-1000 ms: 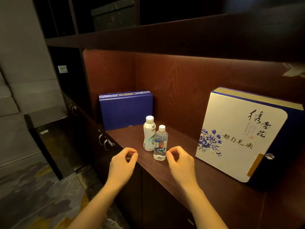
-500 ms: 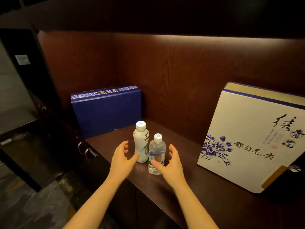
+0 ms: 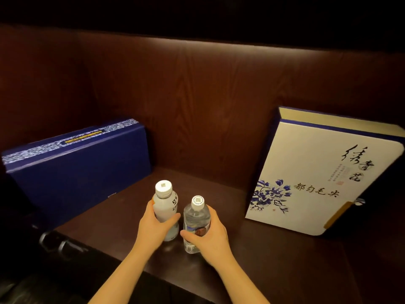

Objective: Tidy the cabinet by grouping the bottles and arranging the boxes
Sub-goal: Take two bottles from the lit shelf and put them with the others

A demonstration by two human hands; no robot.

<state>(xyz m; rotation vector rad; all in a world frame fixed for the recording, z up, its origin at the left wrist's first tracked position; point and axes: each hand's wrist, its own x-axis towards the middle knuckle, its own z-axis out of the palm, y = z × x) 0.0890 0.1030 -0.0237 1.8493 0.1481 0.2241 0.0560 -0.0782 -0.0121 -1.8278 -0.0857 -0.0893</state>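
Two small bottles stand side by side near the front of the dark wooden shelf. My left hand wraps around the white bottle. My right hand grips the clear water bottle around its label. Both bottles are upright with white caps and rest on the shelf. A dark blue box stands at the back left. A large white box with blue flowers and black calligraphy leans at the right.
The brown wooden back wall closes the compartment, and a dark shelf hangs overhead. Metal handles show on the cabinet front below the shelf's left edge.
Both hands have moved forward from the shelf's front edge and closed around the bottles, left on the white one, right on the clear one. The camera came closer and lower.
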